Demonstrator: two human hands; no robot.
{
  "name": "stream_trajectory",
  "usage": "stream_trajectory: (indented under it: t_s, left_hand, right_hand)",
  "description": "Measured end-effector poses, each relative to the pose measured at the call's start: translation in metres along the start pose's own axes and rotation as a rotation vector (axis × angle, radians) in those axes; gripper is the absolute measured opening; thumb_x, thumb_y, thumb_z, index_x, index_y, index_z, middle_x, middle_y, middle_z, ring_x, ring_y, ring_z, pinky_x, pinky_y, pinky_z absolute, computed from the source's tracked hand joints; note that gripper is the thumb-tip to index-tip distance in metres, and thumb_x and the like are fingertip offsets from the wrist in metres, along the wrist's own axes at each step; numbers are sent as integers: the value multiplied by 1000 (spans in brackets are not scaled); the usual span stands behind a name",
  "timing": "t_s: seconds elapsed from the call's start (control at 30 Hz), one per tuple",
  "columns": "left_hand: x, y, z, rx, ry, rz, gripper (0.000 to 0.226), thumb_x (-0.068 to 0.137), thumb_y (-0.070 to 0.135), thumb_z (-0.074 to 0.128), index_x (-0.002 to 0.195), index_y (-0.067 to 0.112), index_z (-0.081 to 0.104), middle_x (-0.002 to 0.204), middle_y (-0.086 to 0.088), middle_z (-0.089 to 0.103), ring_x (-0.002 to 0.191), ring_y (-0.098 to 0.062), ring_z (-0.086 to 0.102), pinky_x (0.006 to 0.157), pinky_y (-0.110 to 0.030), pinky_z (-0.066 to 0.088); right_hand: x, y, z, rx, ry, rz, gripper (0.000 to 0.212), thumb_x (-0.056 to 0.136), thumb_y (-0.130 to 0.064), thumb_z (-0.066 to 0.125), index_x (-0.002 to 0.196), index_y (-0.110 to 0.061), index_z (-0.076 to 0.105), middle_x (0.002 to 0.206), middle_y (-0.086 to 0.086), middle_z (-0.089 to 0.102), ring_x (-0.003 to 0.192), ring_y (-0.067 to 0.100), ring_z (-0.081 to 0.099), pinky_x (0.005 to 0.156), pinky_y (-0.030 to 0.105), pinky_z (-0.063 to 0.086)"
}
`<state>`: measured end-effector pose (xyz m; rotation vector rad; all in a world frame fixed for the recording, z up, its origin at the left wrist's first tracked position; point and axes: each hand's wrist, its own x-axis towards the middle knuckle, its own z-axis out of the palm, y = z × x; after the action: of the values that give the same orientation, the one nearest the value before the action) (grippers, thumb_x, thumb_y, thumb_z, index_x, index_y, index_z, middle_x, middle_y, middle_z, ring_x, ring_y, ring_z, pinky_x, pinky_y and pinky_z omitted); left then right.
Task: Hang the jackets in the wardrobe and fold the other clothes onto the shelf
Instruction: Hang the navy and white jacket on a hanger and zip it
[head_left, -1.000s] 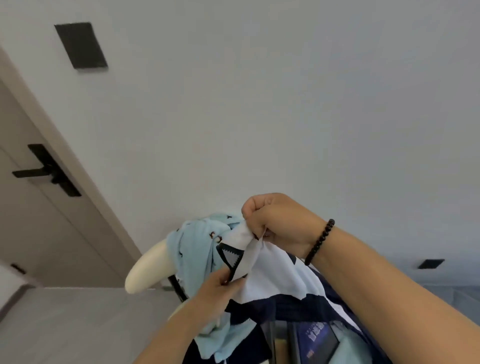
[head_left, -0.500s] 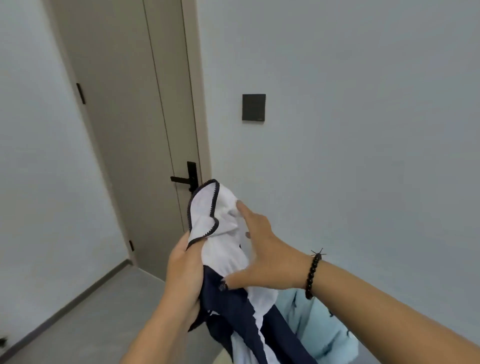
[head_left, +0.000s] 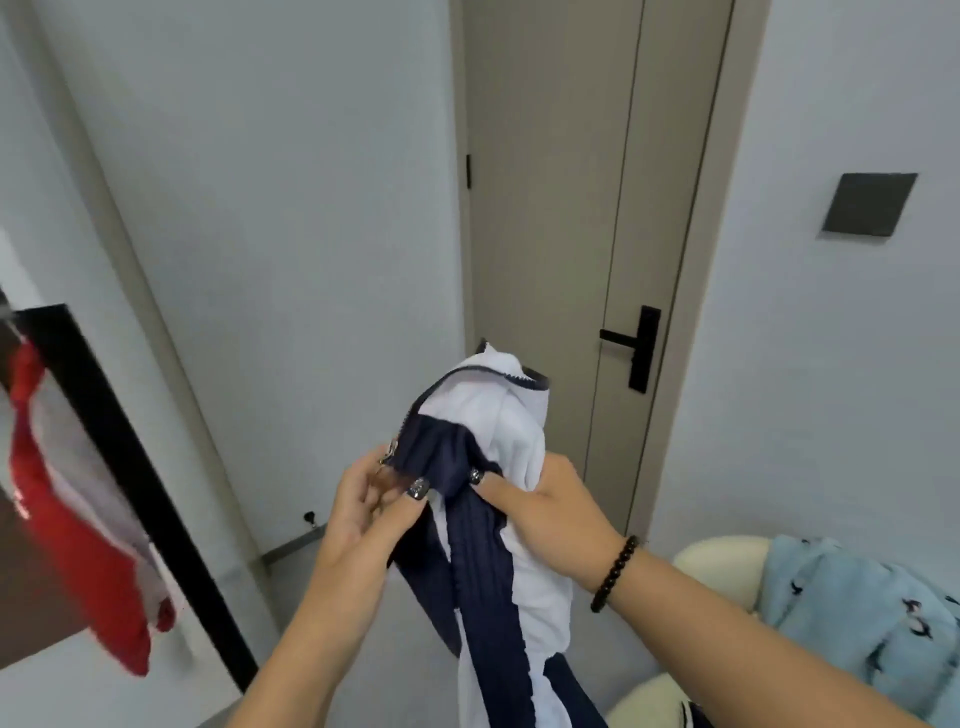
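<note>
Navy-and-white jacket (head_left: 498, 441), hem cut off below, is pinched by left hand (head_left: 363, 499) and gripped by right hand (head_left: 545, 504).

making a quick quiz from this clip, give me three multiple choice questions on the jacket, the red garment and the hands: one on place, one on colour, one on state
1. Where is the red garment?
A. far left, hanging
B. on the chair
C. on the door handle

2. What colours is the held jacket?
A. green and grey
B. white and navy
C. all black

3. What are the hands doing?
A. both empty
B. only one holds the jacket
C. both grip the jacket

Key: 1 A, it hangs at the left edge. 2 B, white cloth with navy bands. 3 C, the left hand and right hand both clutch it.
</note>
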<state>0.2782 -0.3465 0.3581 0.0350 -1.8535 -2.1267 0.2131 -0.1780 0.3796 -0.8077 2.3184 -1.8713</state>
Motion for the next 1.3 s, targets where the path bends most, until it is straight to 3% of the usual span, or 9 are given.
stream_trajectory:
  t_s: [0.2, 0.4, 0.6, 0.73, 0.9, 1.03, 1.13, 1.23, 1.3]
  left_hand:
    - [-43, -22, -109, 119, 47, -178, 64, 61, 52, 76, 120, 34, 57, 116, 16, 68, 107, 3, 63, 79, -9, 50]
    - [-69, -10, -180, 290, 243, -109, 14, 91, 29, 62, 103, 31, 69, 101, -10, 71, 92, -22, 66, 90, -44, 50]
    - [-81, 10, -239, 337, 631, 41, 17, 99, 22, 53, 92, 28, 67, 91, -11, 66, 76, -8, 57, 66, -12, 44]
    - [-76, 28, -273, 376, 791, 66, 20, 99, 27, 53, 86, 34, 65, 90, -4, 67, 78, -13, 61, 75, -27, 48]
    - [-57, 36, -293, 492, 763, 56, 17, 97, 20, 54, 82, 23, 63, 75, -5, 60, 67, -10, 53, 67, -22, 43]
    - [-40, 43, -310, 566, 785, 46, 17, 95, 19, 56, 88, 5, 61, 68, 2, 50, 63, -8, 44, 58, -13, 36]
    - [-42, 47, -326, 564, 814, 63, 22, 94, 19, 57, 91, -3, 60, 69, -2, 49, 63, -8, 43, 59, -15, 36]
    - [-49, 47, -337, 585, 746, 45, 17, 95, 19, 56, 93, 5, 65, 75, -16, 57, 68, -14, 49, 67, -26, 42]
    - [-55, 46, -343, 600, 694, 60, 14, 97, 16, 55, 94, 13, 68, 83, -18, 61, 72, -20, 55, 69, -29, 45]
  right_hand:
    - [25, -45, 95, 239, -102, -33, 13, 92, -21, 61, 92, -27, 72, 96, -5, 75, 91, 10, 70, 72, 15, 53]
    - [46, -68, 165, 195, -228, -33, 22, 88, -28, 64, 95, -9, 73, 95, 4, 75, 84, 13, 69, 73, 25, 55]
    - [60, -44, 214, 97, -385, 0, 40, 88, -28, 65, 52, -11, 55, 53, -4, 56, 46, 8, 51, 50, 17, 40]
    - [67, 0, 245, -13, -597, 102, 45, 87, -33, 66, 95, 11, 62, 87, 18, 71, 83, 35, 68, 77, 44, 56]
    - [84, 34, 289, -348, -688, 171, 50, 82, -40, 70, 59, -17, 31, 51, -11, 33, 42, 2, 30, 43, 16, 24]
    - [107, 18, 314, -486, -655, -29, 45, 80, -40, 67, 55, -19, 36, 51, -6, 39, 45, 6, 36, 47, 16, 33]
    - [112, -4, 330, -419, -566, -186, 16, 76, -48, 66, 81, -40, 53, 71, -21, 61, 63, -6, 57, 61, 8, 46]
    - [113, -16, 360, -269, -595, -370, 57, 74, -51, 66, 121, -56, 34, 112, -43, 42, 99, -16, 50, 81, 7, 45]
    - [111, -22, 383, -222, -723, -422, 69, 78, -45, 67, 123, -66, 19, 117, -55, 24, 108, -28, 35, 81, -3, 34]
